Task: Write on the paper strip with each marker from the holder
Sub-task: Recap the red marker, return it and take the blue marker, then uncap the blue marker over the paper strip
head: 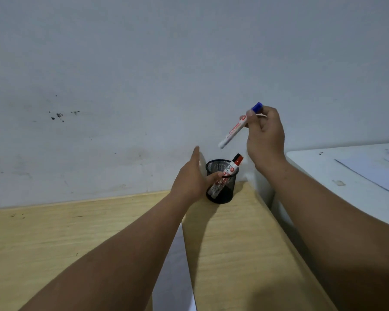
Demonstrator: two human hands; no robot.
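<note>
A black mesh holder (220, 194) stands on the wooden table near the wall. A red-capped marker (233, 168) leans inside it, cap up. My left hand (192, 179) is open against the holder's left side, thumb touching its rim. My right hand (265, 135) is raised above and to the right of the holder, pinching a white marker with a blue cap (236, 127) near its cap end; the marker slants down toward the holder. A white paper strip (175, 272) lies on the table between my forearms, partly hidden by the left arm.
The wooden table (65, 239) meets a grey-white wall (144, 86) just behind the holder. A white table (346, 176) with paper sheets on it stands to the right, next to the wooden table's right edge.
</note>
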